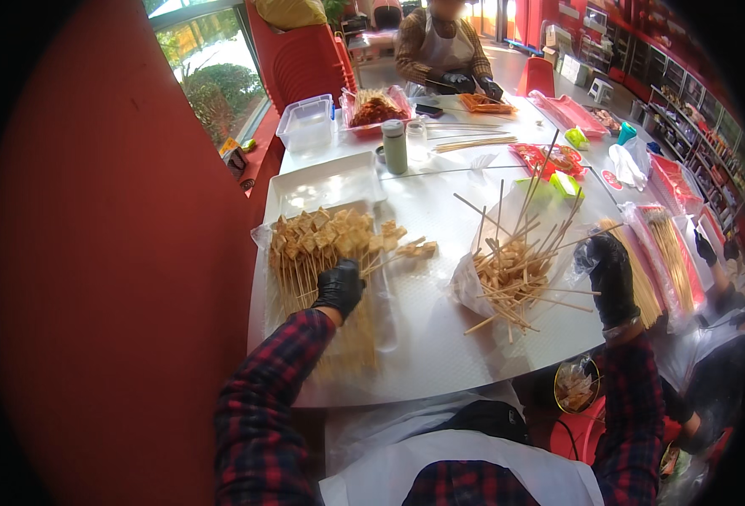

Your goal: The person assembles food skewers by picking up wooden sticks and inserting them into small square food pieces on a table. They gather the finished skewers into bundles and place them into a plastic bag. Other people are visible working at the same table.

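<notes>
My left hand (340,289), in a black glove, is closed around the sticks of a few skewers; their pale brown food cubes (418,249) stick out to its right. Beneath and behind it many skewers of the same food cubes (322,234) lie side by side on a plastic-lined tray (260,297), sticks towards me. At the right, my right hand (611,272), also black-gloved, grips the edge of a clear plastic bag (464,284). The bag lies open with a tangled heap of skewers (514,272) in it, their sticks pointing many ways.
Behind the skewers stands an empty white tray (328,183). Farther back are a green bottle (394,148), a glass jar (416,136) and a clear bin (307,123). Bundles of bare sticks (669,259) lie right, near a co-worker's gloved hand (704,246). Another person sits across the table.
</notes>
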A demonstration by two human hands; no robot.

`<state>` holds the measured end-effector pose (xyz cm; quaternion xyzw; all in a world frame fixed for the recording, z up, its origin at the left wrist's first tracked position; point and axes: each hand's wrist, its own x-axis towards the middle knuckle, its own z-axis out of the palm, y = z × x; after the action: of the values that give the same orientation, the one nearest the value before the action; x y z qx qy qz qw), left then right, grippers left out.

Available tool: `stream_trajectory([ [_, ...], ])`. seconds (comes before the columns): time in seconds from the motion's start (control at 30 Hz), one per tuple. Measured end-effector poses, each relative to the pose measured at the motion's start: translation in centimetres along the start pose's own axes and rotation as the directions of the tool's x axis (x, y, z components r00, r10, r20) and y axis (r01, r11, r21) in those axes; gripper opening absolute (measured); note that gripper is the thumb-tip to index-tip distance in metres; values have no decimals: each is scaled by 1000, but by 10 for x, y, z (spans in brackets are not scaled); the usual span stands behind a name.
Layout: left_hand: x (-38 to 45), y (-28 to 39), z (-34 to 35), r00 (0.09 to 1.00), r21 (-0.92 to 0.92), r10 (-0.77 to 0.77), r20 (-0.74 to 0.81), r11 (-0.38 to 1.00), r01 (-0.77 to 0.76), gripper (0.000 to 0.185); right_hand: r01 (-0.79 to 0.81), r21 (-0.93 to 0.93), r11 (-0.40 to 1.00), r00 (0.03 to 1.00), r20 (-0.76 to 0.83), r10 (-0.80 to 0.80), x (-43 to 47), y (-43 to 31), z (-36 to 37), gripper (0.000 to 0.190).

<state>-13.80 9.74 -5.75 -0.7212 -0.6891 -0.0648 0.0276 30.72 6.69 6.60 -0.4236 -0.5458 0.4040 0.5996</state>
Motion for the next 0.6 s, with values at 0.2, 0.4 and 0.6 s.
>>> stream_trajectory([
  [0.2,2,-5,-9,994,47,32,-108,999,-27,39,45,-45,998,999,7,-44,1,4,-3,23],
  [0.4,11,-7,-19,961,41,-143,236,990,137,32,-21,46,999,999,43,19,5,9,-9,24],
  [0.6,21,-16,-22,959,-20,-112,262,992,121,23,-8,39,999,1000,13,7,4,12,-8,24],
])
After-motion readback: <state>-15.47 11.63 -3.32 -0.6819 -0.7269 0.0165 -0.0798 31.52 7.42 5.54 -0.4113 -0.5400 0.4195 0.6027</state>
